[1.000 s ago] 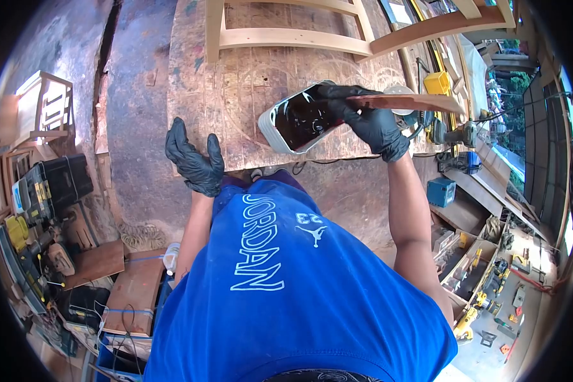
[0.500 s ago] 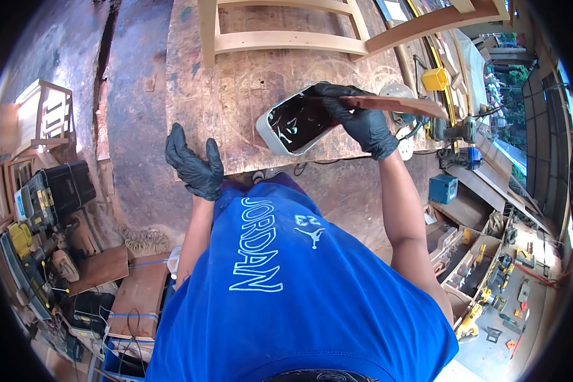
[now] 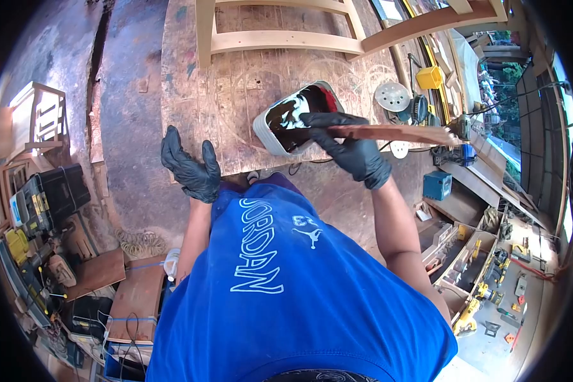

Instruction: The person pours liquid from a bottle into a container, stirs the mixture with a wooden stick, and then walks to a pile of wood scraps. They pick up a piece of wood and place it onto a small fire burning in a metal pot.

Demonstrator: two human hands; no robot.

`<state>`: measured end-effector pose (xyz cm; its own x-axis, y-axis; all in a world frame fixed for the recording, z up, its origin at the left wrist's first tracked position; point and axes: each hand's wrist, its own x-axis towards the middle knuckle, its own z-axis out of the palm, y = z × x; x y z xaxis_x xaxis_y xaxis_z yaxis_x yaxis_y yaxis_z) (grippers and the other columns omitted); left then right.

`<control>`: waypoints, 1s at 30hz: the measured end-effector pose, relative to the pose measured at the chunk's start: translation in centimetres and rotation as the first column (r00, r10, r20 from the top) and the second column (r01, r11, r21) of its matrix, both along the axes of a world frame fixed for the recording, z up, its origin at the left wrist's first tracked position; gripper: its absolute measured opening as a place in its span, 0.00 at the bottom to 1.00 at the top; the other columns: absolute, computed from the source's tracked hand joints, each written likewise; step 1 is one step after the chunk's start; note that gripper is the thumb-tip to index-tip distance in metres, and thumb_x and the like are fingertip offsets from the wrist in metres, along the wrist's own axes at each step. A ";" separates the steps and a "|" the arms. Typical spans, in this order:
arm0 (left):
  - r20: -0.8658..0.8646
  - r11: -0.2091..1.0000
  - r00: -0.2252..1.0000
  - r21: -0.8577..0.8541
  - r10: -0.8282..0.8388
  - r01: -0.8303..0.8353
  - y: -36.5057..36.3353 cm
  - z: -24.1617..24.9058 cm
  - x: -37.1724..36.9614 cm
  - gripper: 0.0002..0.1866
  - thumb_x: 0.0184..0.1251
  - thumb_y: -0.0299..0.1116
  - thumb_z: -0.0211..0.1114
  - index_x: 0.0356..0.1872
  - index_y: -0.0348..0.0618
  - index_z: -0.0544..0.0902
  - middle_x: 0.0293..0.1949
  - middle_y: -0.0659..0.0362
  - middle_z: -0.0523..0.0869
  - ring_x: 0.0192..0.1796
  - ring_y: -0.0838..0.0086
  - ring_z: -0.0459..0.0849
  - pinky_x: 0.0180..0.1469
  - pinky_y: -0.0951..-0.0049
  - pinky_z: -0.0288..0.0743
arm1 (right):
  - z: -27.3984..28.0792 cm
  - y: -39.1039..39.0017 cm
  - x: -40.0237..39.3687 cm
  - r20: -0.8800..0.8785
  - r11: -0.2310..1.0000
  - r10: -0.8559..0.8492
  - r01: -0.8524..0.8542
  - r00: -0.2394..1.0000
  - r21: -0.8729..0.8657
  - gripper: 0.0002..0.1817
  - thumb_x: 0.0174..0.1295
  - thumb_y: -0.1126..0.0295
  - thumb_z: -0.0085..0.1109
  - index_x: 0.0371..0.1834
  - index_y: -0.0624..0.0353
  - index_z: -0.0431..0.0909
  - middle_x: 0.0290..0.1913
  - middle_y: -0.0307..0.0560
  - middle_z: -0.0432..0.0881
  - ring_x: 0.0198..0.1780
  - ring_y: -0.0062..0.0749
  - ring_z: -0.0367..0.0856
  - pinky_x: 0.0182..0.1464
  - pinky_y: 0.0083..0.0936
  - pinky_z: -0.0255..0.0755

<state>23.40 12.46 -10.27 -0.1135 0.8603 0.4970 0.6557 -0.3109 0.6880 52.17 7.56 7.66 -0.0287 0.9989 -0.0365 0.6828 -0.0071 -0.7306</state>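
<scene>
A pale rectangular tub (image 3: 260, 135) stands near the front edge of the worktable, with glossy dark liquid (image 3: 280, 118) inside and a red smear on its far inner wall. My right hand (image 3: 356, 156), in a black glove, is closed round a reddish-brown wooden stick (image 3: 404, 132). The fingers sit over the tub's near right rim, and the stick's free end points right. Left of the tub, my left hand (image 3: 192, 169), also black-gloved, is held palm up with its fingers apart and nothing in it.
A pale wooden frame (image 3: 286, 42) lies across the far side of the worktable (image 3: 235, 83). To the right are a round sanding disc (image 3: 393, 97), a yellow box (image 3: 429, 77) and cables. Tool cases (image 3: 63, 191) stand at left, and open drawers with tools (image 3: 471, 261) at right.
My right hand has moved toward my body with the stick, from the tub's far right side to its near right side. More of the tub's inside now shows. My left hand stays nearly still.
</scene>
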 end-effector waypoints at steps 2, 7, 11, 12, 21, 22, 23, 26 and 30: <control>-0.012 1.000 1.000 0.014 -0.007 0.007 0.1 0.0 -0.1 0.37 0.77 0.42 0.67 0.78 0.32 0.66 0.74 0.40 0.72 0.75 0.45 0.67 0.78 0.47 0.59 | -1.4 -0.5 -0.8 0.096 0.996 0.058 -0.064 0.994 0.058 0.12 0.71 0.74 0.70 0.55 0.63 0.89 0.55 0.48 0.92 0.54 0.34 0.90 0.59 0.31 0.84; -0.010 1.000 1.000 0.019 -0.011 0.011 0.0 0.0 -0.2 0.37 0.77 0.43 0.67 0.78 0.32 0.66 0.75 0.40 0.71 0.75 0.45 0.67 0.78 0.46 0.58 | -2.2 -0.6 1.3 -0.006 1.000 -0.026 0.026 1.000 0.014 0.11 0.71 0.75 0.69 0.55 0.62 0.89 0.55 0.47 0.92 0.54 0.33 0.90 0.59 0.31 0.83; 0.001 1.000 1.000 0.000 -0.017 0.017 0.0 -0.2 -0.1 0.37 0.77 0.43 0.67 0.78 0.32 0.65 0.75 0.40 0.71 0.75 0.44 0.66 0.78 0.46 0.58 | -1.4 -0.2 5.3 0.103 0.995 -0.100 0.101 0.990 -0.009 0.12 0.70 0.69 0.70 0.54 0.54 0.91 0.51 0.46 0.93 0.49 0.34 0.91 0.53 0.32 0.84; 0.004 1.000 1.000 -0.002 -0.021 0.021 0.0 -0.3 -0.2 0.37 0.77 0.43 0.67 0.78 0.32 0.65 0.75 0.40 0.71 0.75 0.44 0.66 0.78 0.46 0.58 | -1.0 0.1 5.8 0.167 0.997 -0.079 0.082 0.983 -0.010 0.12 0.70 0.68 0.70 0.55 0.54 0.90 0.50 0.47 0.92 0.48 0.35 0.91 0.52 0.32 0.84; -0.001 1.000 1.000 0.022 -0.015 0.015 0.0 -0.2 -0.2 0.37 0.77 0.42 0.68 0.78 0.32 0.66 0.74 0.40 0.73 0.75 0.44 0.67 0.77 0.47 0.59 | 2.9 3.5 5.3 0.338 0.978 0.130 -0.178 0.932 0.113 0.15 0.66 0.70 0.70 0.56 0.52 0.90 0.46 0.49 0.91 0.45 0.45 0.90 0.49 0.37 0.83; 0.008 1.000 1.000 0.022 -0.015 0.015 0.0 -0.1 -0.2 0.37 0.77 0.42 0.68 0.78 0.32 0.66 0.74 0.40 0.73 0.75 0.44 0.67 0.77 0.47 0.59 | 2.6 3.5 5.5 0.288 0.971 0.160 -0.202 0.944 0.125 0.16 0.65 0.71 0.70 0.56 0.52 0.90 0.46 0.49 0.91 0.45 0.46 0.90 0.48 0.37 0.83; 0.016 1.000 1.000 0.022 -0.015 0.015 0.0 -0.1 -0.3 0.37 0.77 0.42 0.68 0.78 0.32 0.66 0.74 0.40 0.73 0.75 0.44 0.68 0.77 0.47 0.59 | 2.5 3.3 5.6 0.289 0.971 0.159 -0.203 0.944 0.127 0.16 0.65 0.71 0.70 0.56 0.52 0.90 0.46 0.49 0.91 0.45 0.46 0.90 0.48 0.37 0.83; 0.027 0.999 1.000 0.037 -0.016 0.015 0.0 -0.3 -0.3 0.37 0.77 0.42 0.68 0.78 0.32 0.66 0.74 0.40 0.73 0.75 0.45 0.68 0.77 0.47 0.59 | 1.5 2.5 6.2 0.414 0.974 0.178 -0.221 0.893 0.058 0.16 0.66 0.70 0.70 0.57 0.53 0.89 0.47 0.51 0.91 0.45 0.47 0.89 0.48 0.37 0.83; 0.023 1.000 1.000 0.027 -0.002 0.002 0.0 -0.3 -0.3 0.38 0.76 0.43 0.68 0.78 0.32 0.66 0.74 0.40 0.73 0.75 0.45 0.68 0.77 0.47 0.59 | -0.7 0.5 6.0 0.438 0.992 0.128 -0.113 0.890 -0.062 0.16 0.70 0.64 0.67 0.59 0.53 0.87 0.49 0.53 0.90 0.45 0.46 0.90 0.46 0.37 0.82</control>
